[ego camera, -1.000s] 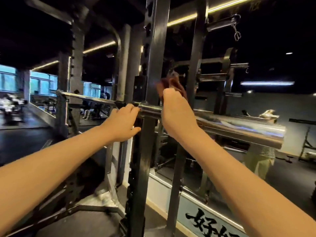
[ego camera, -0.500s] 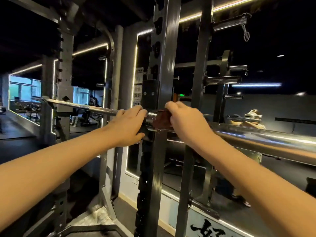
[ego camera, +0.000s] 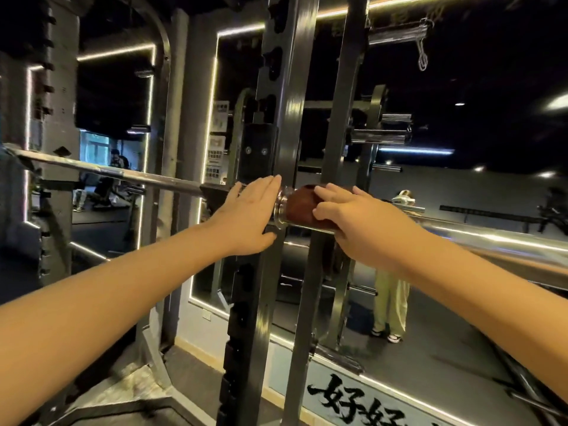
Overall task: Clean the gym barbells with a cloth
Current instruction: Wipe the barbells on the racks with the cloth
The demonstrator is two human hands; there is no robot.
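Right hand [ego camera: 359,222]: fingers [ego camera: 333,192] curled over the top of a dark reddish-brown cloth [ego camera: 299,204], thumb below. The hand grips the cloth and holds it wrapped against the thick, shiny end of the barbell [ego camera: 123,173]. The cloth sits directly under the fingertips and sticks out past them toward the other hand. It ends just beside the metal collar [ego camera: 281,207], where the thick end meets the thin shaft.

Left hand [ego camera: 249,219]: flat, fingers straight and close together, thumb spread out below. It has hold of nothing. It lies just across the collar from the cloth grip, in front of the rack post [ego camera: 278,72] and the point where the bar crosses it. Whether the palm touches the bar or the post cannot be told.

Barbell: lies level across the rack. Away from the grip, beyond the left hand, the thin shaft runs off to a second post. On the other side, the thick end passes under the right forearm and out of view.

Surroundings: behind the grip, past the post, a mirror [ego camera: 430,318] shows a standing person in pale trousers. Below the mirror, a wall strip carries large black brush characters [ego camera: 353,401].
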